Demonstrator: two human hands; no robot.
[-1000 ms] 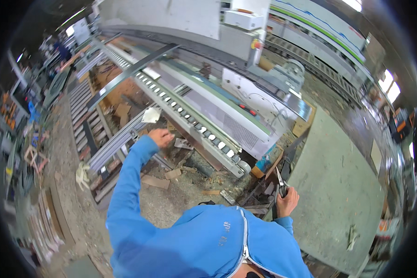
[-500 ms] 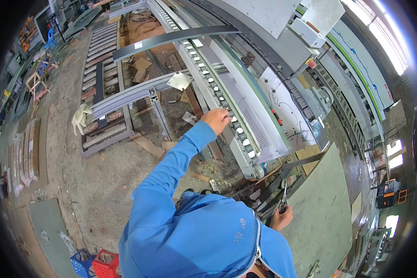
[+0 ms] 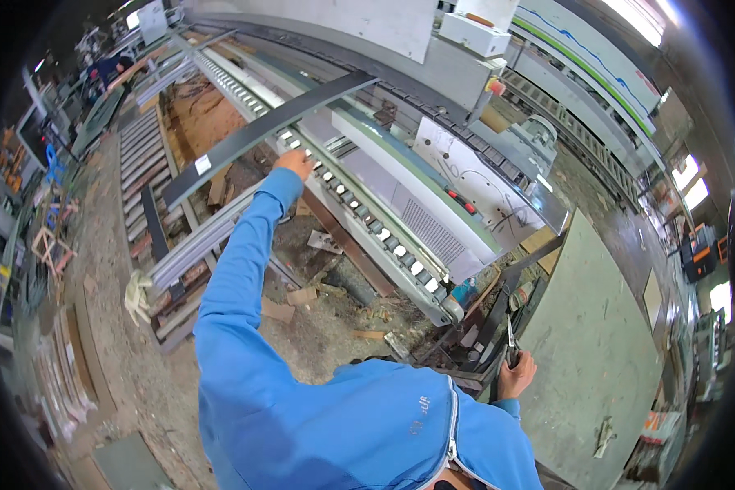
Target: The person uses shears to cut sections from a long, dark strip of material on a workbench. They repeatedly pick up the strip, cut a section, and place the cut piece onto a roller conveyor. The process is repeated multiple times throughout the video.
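Pliers (image 3: pixel 512 351) stand just past the near end of the rail (image 3: pixel 384 235), to its right, with the right hand's (image 3: pixel 517 377) fingers clamped on their dark handles and the tips pointing away from the person. Left hand (image 3: pixel 294 166) is at the rail, short of the bar (image 3: pixel 261 140) that crosses it; its fingers are curled, and I cannot tell whether they grip anything. Right of the rail's near end lies a green board (image 3: pixel 592 343); well left of the rail hangs a pale glove (image 3: pixel 137 297).
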